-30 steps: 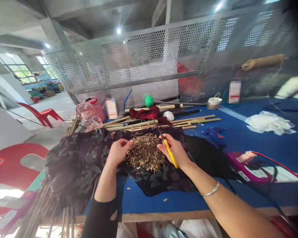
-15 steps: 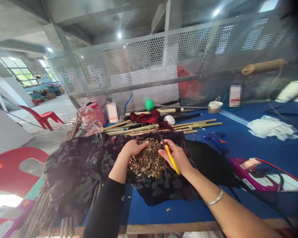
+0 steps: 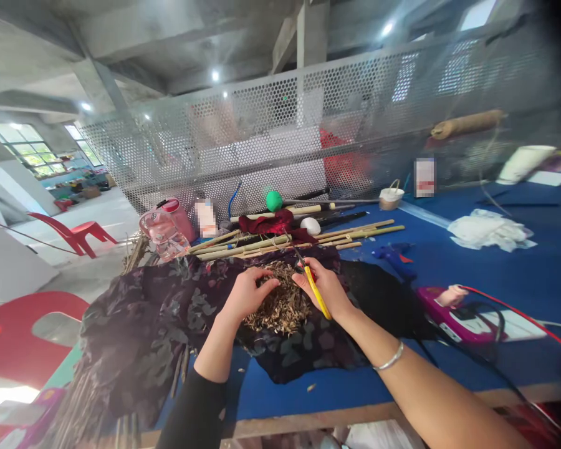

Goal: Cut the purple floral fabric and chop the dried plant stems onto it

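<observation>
Currently clamps yellow-handled tool (image 3: 316, 292) in right grip (image 3: 328, 290), at right edge of dried plant heap (image 3: 283, 308); holds left grip (image 3: 247, 294) parted over heap's left side.

Left grip (image 3: 249, 294) plus right grip (image 3: 326, 287): two. Yellow-handled tool (image 3: 316, 294): one. Heap of dry brown bits (image 3: 283, 312): one. Bangle (image 3: 391, 357): one. Green ball (image 3: 274, 201): one. Small tub (image 3: 391, 199): one. Pixelated items (image 3: 425, 178): two. Bamboo sticks (image 3: 378, 232): several, overlapping, exact number unclear.
</observation>
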